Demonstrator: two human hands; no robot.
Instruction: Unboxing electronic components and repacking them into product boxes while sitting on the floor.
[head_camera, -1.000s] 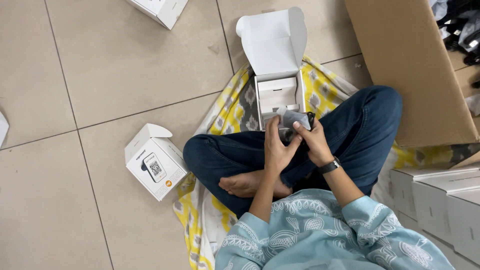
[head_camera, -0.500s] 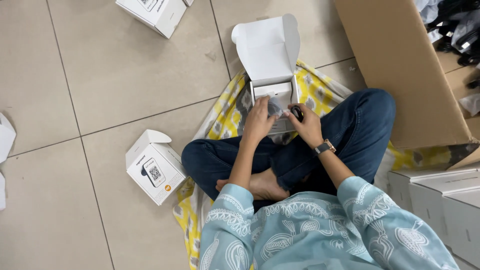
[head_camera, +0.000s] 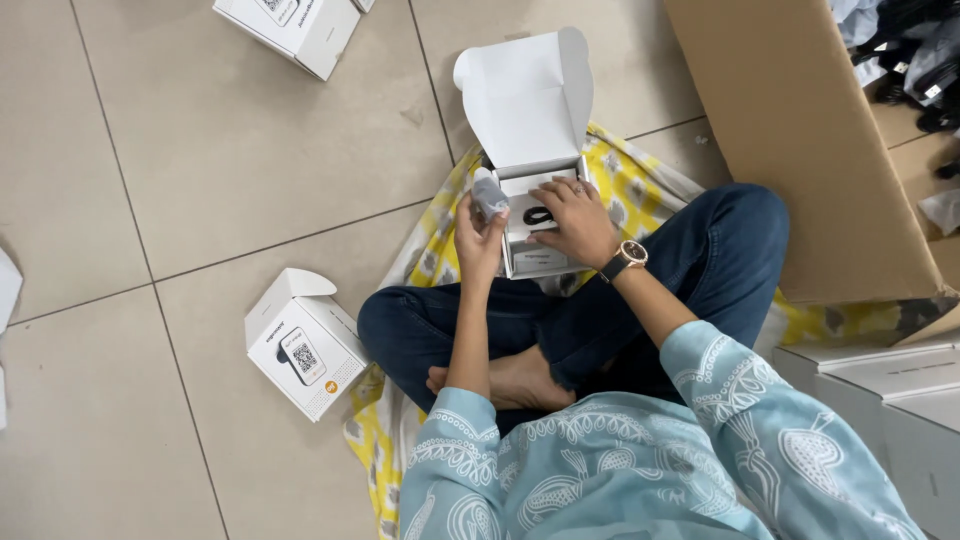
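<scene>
— What do you have there?

— A small grey thing (head_camera: 489, 195) in my left hand (head_camera: 478, 238). My fingers are curled around it and pinch it, just beside the open white box (head_camera: 530, 215). My hand covers most of it, so I cannot tell what it is.

— And the other hand?

— My right hand (head_camera: 572, 222) lies on the box. The fingers are a bit spread and press on its white inside. Next to them is a black ring shape (head_camera: 538, 215). It is too small to make out. There is a watch (head_camera: 627, 259) on that wrist.

— Where is the box?

— In front of my crossed legs, on a yellow cloth (head_camera: 622, 190). Its lid stands up. My legs hide most of the cloth.

— What else is around?

— A shut white box (head_camera: 303, 343) is on the tiled floor (head_camera: 200, 170) to my left. Another white box (head_camera: 290, 27) is cut off at the top edge. A big brown carton (head_camera: 800, 140) is on my right, and dark stuff behind it is hard to see. More white boxes (head_camera: 890, 400) are cut off at the right edge.
</scene>
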